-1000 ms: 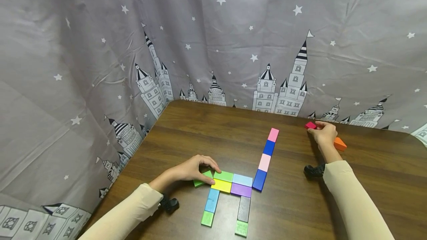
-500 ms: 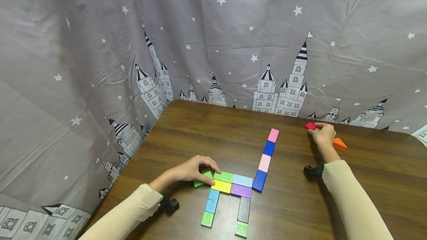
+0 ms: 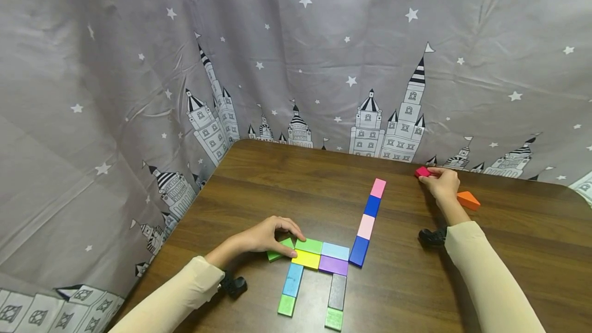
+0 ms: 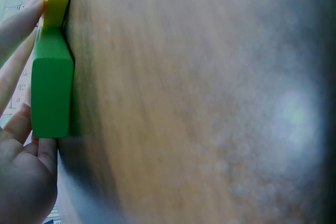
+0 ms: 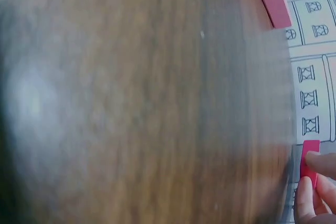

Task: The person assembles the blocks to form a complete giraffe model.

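In the head view, my left hand (image 3: 265,234) rests by the left end of the block figure. Its thumb touches the yellow block (image 3: 306,259); a fingertip lies at the green block (image 3: 309,245) behind. Under the palm sits another green block (image 3: 279,251), which looms large in the left wrist view. At the table's far right, my right hand (image 3: 442,184) pinches a small red block (image 3: 422,172) between thumb and fingers. The right wrist view also shows this red block (image 5: 311,161) in the fingertips. An orange triangular block (image 3: 469,200) lies just right of that hand.
Light blue (image 3: 335,251) and purple (image 3: 333,265) blocks continue the figure. Two rows run toward me, ending in green blocks (image 3: 287,304). A slanting row of blue and pink blocks (image 3: 366,226) reaches toward the back. A grey castle-print curtain (image 3: 277,66) hangs behind the wooden table (image 3: 259,179).
My right hand has shifted slightly left with the red block, away from the orange block. The left hand and the laid-out blocks stay where they were.
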Demonstrator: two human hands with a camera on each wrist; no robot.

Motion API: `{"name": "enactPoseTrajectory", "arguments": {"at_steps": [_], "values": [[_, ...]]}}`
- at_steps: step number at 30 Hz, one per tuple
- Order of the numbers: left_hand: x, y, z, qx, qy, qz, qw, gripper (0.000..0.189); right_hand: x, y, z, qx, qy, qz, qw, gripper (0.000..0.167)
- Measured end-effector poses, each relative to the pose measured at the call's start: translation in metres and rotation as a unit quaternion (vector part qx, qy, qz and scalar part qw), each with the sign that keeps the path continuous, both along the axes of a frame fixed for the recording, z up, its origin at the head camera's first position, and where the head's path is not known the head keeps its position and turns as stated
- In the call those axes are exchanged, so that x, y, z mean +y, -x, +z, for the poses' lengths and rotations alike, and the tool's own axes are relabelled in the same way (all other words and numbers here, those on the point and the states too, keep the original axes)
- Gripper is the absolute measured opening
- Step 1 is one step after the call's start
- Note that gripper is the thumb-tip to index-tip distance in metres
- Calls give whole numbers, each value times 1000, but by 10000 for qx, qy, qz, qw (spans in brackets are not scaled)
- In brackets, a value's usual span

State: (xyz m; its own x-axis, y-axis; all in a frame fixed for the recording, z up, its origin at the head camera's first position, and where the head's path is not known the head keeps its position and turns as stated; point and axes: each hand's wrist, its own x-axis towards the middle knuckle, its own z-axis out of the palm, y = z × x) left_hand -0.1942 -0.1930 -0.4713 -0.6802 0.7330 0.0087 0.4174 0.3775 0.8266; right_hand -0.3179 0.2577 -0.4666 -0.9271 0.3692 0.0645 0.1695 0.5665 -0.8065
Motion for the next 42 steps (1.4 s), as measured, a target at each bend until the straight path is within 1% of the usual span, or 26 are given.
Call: {"name": "enactPoseTrajectory", "arguments": {"at_steps": [7, 10, 14, 19, 26, 33, 42], "values": [[-1, 0, 0, -7, 42, 10, 10000, 31, -9, 3, -1, 111, 154, 523, 9985, 38], [-1, -1, 0, 14, 42, 2, 10000, 31, -14, 4, -3, 140, 127, 818, 9965, 38], [-2, 0, 0, 14, 35, 13, 10000, 31, -21, 6, -4, 178, 253, 1174, 9926, 39], [-2, 1, 1, 14, 95, 26, 10000, 31, -31, 9, -5, 236, 339, 1465, 9883, 38], [-2, 2, 1, 115, 50, -55, 9999, 31, -40, 11, -7, 89, 387, 1664, 9853, 38], [-1, 1, 1, 27, 12, -23, 10000, 31, -45, 13, -7, -27, 366, 1760, 9837, 38], [0, 0, 1, 16, -33, -21, 10000, 31, -49, 13, -7, -116, 559, 1923, 9797, 40]]}}
